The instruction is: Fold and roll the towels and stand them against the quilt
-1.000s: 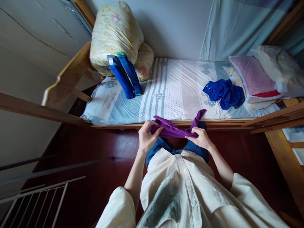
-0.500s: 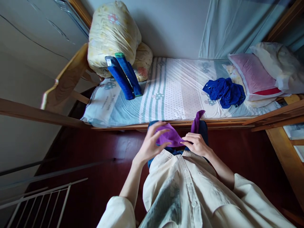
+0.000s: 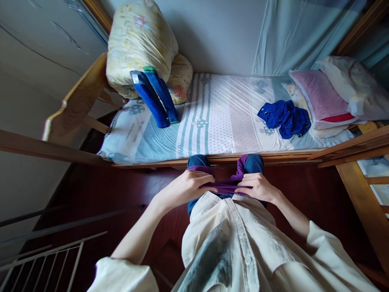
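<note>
A purple cloth (image 3: 224,187) is stretched between my two hands, above my lap. My left hand (image 3: 194,183) pinches one side of it, thumb underneath and fingers on top. The other side is gripped by my right hand (image 3: 254,185) between thumb and fingers. One purple end hangs over my left knee, and another rises beside my right knee. What kind of cloth article it is, I cannot make out. My knees (image 3: 254,163) in dark blue trousers are near the bed's front edge.
Ahead is a bed (image 3: 219,117) with a patterned sheet. On it are two blue rolled cloths (image 3: 151,101), leaning near a bulky yellow quilt (image 3: 139,44), a crumpled blue garment (image 3: 285,117) and a pink pillow (image 3: 320,95). A white rack (image 3: 57,257) stands at lower left.
My left hand has gone from loosely spread fingers to a pinch on the purple cloth. The cloth is now pulled into a narrow band, and its right end has dropped lower.
</note>
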A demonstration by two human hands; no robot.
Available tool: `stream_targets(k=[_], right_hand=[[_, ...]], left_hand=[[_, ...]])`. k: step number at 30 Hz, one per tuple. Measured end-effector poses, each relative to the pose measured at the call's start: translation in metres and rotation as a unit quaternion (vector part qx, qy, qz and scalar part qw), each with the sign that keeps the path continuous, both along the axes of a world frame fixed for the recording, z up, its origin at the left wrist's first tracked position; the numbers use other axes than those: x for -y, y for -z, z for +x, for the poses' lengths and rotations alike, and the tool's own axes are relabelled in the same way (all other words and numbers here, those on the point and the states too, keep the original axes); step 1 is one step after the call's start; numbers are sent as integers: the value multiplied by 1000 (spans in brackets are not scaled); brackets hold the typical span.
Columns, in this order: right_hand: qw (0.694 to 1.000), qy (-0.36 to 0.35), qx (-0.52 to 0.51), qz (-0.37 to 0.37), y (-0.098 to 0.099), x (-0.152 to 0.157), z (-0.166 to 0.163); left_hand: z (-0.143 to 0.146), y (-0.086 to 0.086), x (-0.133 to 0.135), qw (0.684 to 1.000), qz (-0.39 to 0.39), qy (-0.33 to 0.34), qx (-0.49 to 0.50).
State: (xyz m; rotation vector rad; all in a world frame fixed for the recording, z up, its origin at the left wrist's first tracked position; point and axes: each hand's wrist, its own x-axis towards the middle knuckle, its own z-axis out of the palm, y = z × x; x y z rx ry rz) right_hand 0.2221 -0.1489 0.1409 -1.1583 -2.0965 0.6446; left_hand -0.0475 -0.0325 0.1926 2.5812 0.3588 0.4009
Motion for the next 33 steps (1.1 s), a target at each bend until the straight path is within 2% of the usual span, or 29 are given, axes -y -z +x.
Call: stream_targets(k=[5,8,11,15,19,21,23,27,30,33], right_hand=[[992,-15,24,-125,20,11,26],[978,-24,63,-196,47,19,29],[965,-38,93,-244,83,27,25],[964,9,108,-243,126,36,28],[967,110,95,-208,144,33,49],[968,155,75,-181,140,27,65],[968,199,53,-140,128,19,84],[962,268,42,-30,87,6,123],[956,281,70,43,55,2,145],[946,290,105,95,32,2,161]], left_hand=[[-32,-25,1,994,103,-25,24],[-46,-35,1,984,164,-44,59],[-60,-44,1,966,235,-68,81],[-83,-51,-3,934,321,-126,87],[-107,-50,-14,910,319,-247,96],[-117,-46,-22,908,289,-293,83],[-126,-39,-31,908,263,-319,63],[-141,-16,-47,907,252,-334,52],[-150,5,-57,895,273,-346,60],[-156,20,-67,879,310,-357,64]])
